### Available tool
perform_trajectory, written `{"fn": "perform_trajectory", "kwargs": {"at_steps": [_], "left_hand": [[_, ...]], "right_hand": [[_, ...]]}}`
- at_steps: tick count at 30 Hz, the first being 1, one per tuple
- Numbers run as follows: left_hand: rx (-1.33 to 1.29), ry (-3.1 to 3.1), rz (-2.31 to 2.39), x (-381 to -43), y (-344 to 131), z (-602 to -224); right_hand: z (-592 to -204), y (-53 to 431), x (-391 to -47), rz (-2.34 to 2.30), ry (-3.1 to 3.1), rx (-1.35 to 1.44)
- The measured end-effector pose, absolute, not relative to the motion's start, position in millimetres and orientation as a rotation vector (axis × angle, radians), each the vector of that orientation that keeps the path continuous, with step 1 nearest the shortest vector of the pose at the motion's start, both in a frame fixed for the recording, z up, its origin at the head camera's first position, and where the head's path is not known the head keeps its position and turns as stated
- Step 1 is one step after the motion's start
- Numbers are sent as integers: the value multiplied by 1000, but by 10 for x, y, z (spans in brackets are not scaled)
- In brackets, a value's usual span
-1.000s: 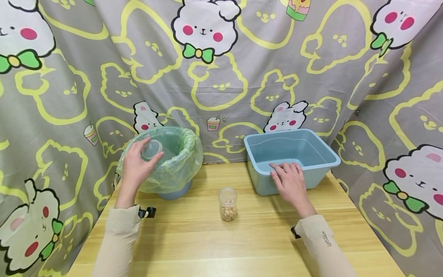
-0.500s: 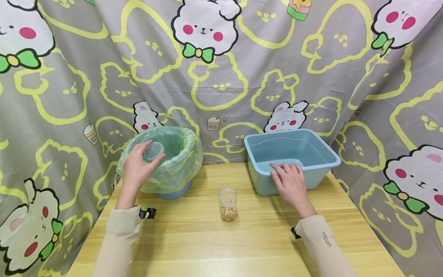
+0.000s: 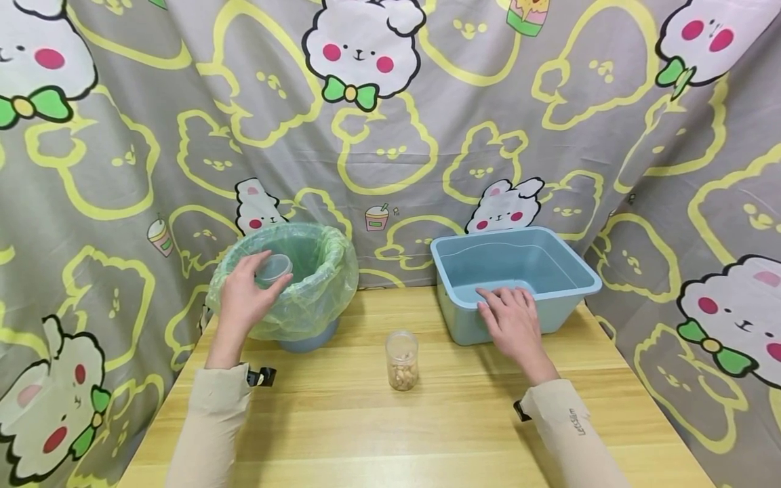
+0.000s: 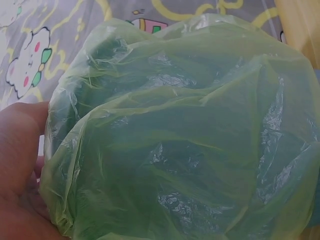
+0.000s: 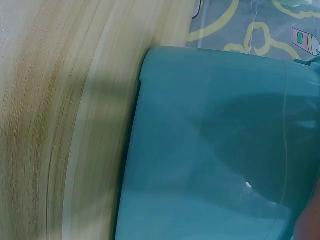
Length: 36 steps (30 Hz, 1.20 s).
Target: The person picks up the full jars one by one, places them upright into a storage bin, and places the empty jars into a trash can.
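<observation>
My left hand (image 3: pixel 245 298) pinches a round, clear plastic lid (image 3: pixel 274 268) between thumb and fingers, over the mouth of a bin lined with a thin green plastic bag (image 3: pixel 305 305). In the left wrist view the bag (image 4: pixel 170 140) fills most of the picture and hides the lid; part of the left hand (image 4: pixel 20 170) shows at the left edge. My right hand (image 3: pixel 515 325) rests at the front rim of a blue rectangular tub (image 3: pixel 552 295), fingers loosely bent over it. Between the hands stands a clear jar (image 3: pixel 402 362), partly filled with pale nuts.
Everything stands on a light wooden table (image 3: pixel 390 440). A grey curtain (image 3: pixel 403 169) with rabbit prints hangs close behind the bin and the tub and along both sides. The right wrist view shows the tub's smooth side wall (image 5: pixel 200 150).
The left hand has shifted slightly to the right with the lid, which has turned a little in the fingers. The right hand, jar, bin and tub stay where they were.
</observation>
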<state>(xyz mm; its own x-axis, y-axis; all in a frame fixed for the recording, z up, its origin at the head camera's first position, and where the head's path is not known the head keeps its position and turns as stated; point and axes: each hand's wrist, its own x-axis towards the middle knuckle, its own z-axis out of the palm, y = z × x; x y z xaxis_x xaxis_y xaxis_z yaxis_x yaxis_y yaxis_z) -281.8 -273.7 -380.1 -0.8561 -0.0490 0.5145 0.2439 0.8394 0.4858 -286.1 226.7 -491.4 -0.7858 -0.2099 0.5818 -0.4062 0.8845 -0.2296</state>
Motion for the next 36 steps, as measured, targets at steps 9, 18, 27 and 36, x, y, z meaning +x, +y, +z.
{"fn": "perform_trajectory", "kwargs": {"at_steps": [9, 18, 27, 36], "left_hand": [[-132, -2510, -760, -2806, -2739, -3773], [-150, -2484, -772, -2832, -2717, -3810], [-159, -2448, -796, -2820, -2739, -3820], [-178, -2408, -821, -2791, -2727, -3822]], "right_hand": [[-4918, 2263, -2868, 473, -2481, 450], [-4923, 2300, -2844, 466, -2492, 437], [-4915, 2275, -2858, 465, -2488, 444], [-4899, 2261, -2850, 470, -2491, 442]]}}
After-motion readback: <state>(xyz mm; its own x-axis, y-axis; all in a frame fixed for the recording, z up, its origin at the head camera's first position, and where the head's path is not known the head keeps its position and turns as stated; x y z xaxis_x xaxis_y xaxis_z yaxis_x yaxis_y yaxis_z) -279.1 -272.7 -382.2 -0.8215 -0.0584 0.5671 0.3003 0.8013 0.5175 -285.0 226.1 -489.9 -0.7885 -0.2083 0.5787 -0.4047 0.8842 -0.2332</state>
